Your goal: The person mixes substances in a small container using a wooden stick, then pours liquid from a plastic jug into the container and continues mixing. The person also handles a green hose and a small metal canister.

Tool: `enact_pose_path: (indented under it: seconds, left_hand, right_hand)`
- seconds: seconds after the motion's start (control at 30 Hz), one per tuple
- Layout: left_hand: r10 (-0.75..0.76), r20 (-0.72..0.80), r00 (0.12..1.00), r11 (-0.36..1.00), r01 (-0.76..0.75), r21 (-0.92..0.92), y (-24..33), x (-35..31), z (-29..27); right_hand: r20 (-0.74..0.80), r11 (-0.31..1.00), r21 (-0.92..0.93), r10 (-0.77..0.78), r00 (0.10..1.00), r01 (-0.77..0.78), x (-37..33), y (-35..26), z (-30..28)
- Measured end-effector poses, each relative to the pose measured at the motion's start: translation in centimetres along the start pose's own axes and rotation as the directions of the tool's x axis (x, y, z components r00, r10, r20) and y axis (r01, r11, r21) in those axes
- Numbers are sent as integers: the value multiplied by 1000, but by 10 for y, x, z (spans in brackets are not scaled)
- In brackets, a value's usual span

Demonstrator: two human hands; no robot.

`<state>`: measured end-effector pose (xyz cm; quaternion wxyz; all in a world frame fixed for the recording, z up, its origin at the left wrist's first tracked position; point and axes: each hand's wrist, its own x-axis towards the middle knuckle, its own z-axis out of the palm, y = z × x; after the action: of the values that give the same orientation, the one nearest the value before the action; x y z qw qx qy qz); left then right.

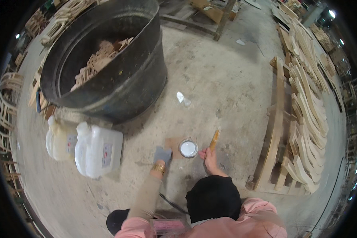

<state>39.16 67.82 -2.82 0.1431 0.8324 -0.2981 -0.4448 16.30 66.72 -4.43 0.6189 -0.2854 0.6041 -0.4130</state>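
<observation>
Two hands, apart: right hand clamps amber tool; left hand, nine o'clock from can, grip unclear. Apparently dipping; next needs steadiness.

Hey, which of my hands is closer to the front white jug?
Your left. The gray-gloved left hand is to the right of the front white jug, with floor between them; the right hand, holding an orange tool, is farther right, beyond the round can.

Labels on white jugs, pink card, small print; none legible
</observation>
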Motion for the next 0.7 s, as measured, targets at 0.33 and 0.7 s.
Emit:
enact_pose_path:
  seconds: [0.33,0.7]
  left_hand:
    - [218,399,891,662,165,-731,30,-25,-19]
    - [243,361,901,487,208,-848,263,-173,-169]
  right_hand:
    - [29,970,-200,-133,991,136,11,-51,-27]
    - [-395,985,-51,-170,903,163,-73,-362,-102]
